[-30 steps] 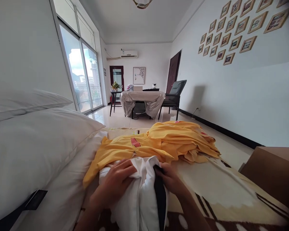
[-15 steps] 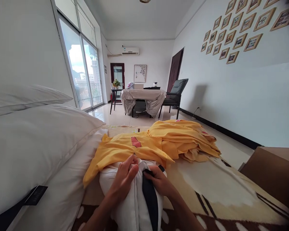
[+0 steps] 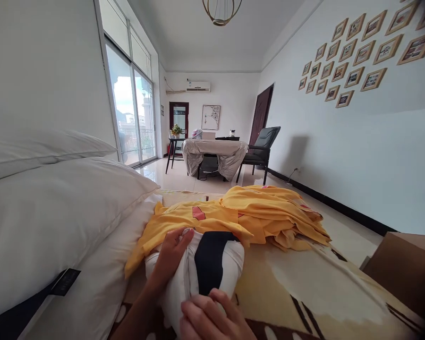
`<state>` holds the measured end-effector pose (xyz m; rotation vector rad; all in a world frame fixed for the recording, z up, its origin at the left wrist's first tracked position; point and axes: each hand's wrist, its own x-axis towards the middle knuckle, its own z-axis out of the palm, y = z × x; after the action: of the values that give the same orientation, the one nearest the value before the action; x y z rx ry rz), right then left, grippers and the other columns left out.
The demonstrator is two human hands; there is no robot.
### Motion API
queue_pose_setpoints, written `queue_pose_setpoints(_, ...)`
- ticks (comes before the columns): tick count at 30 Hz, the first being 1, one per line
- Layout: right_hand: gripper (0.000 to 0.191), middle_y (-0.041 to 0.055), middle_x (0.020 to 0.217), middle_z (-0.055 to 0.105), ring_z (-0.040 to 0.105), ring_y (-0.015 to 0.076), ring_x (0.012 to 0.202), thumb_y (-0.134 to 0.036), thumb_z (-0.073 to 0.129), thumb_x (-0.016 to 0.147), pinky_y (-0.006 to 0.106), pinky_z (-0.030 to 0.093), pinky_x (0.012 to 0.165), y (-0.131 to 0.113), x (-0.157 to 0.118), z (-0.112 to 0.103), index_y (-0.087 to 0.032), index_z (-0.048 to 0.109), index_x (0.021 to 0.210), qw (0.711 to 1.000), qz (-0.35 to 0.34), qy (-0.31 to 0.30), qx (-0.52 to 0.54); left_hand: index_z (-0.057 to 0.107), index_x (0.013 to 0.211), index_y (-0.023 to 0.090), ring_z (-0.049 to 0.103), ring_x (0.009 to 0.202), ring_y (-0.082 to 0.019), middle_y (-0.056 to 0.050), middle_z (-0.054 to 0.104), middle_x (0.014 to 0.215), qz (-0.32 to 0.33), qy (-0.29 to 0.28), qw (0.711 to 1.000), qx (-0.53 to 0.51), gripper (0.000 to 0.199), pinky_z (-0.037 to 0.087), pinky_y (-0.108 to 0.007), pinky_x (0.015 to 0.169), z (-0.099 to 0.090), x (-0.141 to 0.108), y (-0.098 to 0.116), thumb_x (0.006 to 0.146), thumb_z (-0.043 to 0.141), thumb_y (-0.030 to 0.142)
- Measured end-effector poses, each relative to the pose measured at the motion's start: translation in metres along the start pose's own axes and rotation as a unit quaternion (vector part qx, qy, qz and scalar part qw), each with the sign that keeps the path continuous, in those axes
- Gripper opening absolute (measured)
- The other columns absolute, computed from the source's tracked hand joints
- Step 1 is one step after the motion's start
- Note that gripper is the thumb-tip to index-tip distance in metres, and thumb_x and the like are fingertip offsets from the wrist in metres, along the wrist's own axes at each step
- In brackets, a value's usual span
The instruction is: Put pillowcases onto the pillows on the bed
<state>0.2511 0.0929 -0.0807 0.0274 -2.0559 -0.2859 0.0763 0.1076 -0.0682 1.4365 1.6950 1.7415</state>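
Note:
A white pillow [image 3: 172,285] with a dark navy band [image 3: 209,259] stands close in front of me, with a seam running along its upper side. My left hand [image 3: 172,255] grips the seam at its far end, thumb on top. Lower down, my right hand [image 3: 214,316] has its fingers curled against the same seam beside the band; its thumb is hidden. Just beyond the pillow lies a yellow cloth [image 3: 184,212] with a red patch, which runs into a crumpled yellow heap [image 3: 269,203] at its right.
Large white pillows [image 3: 74,208] are stacked at my left, one with a black label [image 3: 66,282]. Beneath everything is a cream and brown patterned blanket [image 3: 326,278]. At the right edge stands a cardboard box [image 3: 407,264]. Farther back are a covered table [image 3: 212,146] and a black chair [image 3: 260,151].
My right hand has left the far end of the pillow and come down the seam toward me. The navy band now shows up to its far end. The view has tilted up slightly.

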Motion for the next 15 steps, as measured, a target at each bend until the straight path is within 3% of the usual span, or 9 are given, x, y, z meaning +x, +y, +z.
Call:
queue_pose_setpoints(2,0.038,0.0042,0.082,0.07,0.06,0.0176,0.078,-0.03,0.028,0.099,0.032,0.04,0.077,-0.011,-0.005,0.019,-0.019,0.062,0.086,0.998,0.024,0.029,-0.055,0.043,0.059,0.017,0.033,0.059,-0.011,0.003,0.037,0.059,0.004,0.022,1.0,-0.009,0.043,0.033,-0.024,0.057,-0.005,0.003,0.0,0.08,0.053,0.054)
queue_pose_setpoints(4,0.05,0.0067,0.079,0.068,0.059,0.0209,0.077,-0.042,0.021,0.099,0.034,0.038,0.076,-0.015,-0.009,0.029,-0.017,0.062,0.088,0.993,0.066,0.019,-0.092,0.044,0.06,0.017,0.033,0.06,-0.011,0.003,0.037,0.06,0.008,0.037,0.999,-0.012,0.042,0.032,-0.024,0.057,-0.009,0.005,0.0,0.079,0.053,0.053)
queue_pose_setpoints(9,0.042,0.0064,0.064,0.061,0.051,0.0209,0.062,-0.052,0.037,0.091,0.036,0.038,0.07,-0.009,-0.018,0.031,-0.019,0.06,0.079,0.985,0.113,-0.05,-0.118,0.04,0.057,0.018,0.032,0.058,-0.01,0.003,0.035,0.058,0.01,0.05,0.999,0.014,0.043,0.03,-0.024,0.056,-0.015,-0.001,0.01,0.08,0.052,0.052)
queue_pose_setpoints(12,0.034,0.0055,0.058,0.058,0.051,0.0207,0.061,-0.049,0.05,0.086,0.036,0.041,0.071,-0.011,-0.032,0.045,-0.02,0.06,0.072,0.987,0.084,-0.088,-0.107,0.042,0.057,0.018,0.035,0.059,-0.011,0.003,0.037,0.057,0.018,0.075,0.996,0.046,0.041,0.031,-0.025,0.057,-0.022,-0.008,0.018,0.081,0.051,0.05)
queue_pose_setpoints(15,0.027,0.0047,0.054,0.057,0.051,0.0193,0.059,-0.034,0.052,0.087,0.034,0.044,0.068,-0.019,-0.048,0.068,-0.02,0.059,0.065,0.989,0.05,-0.101,-0.092,0.044,0.059,0.018,0.035,0.058,-0.012,0.003,0.037,0.057,0.007,0.075,0.996,0.055,0.04,0.03,-0.025,0.057,-0.024,-0.01,0.018,0.081,0.05,0.051)
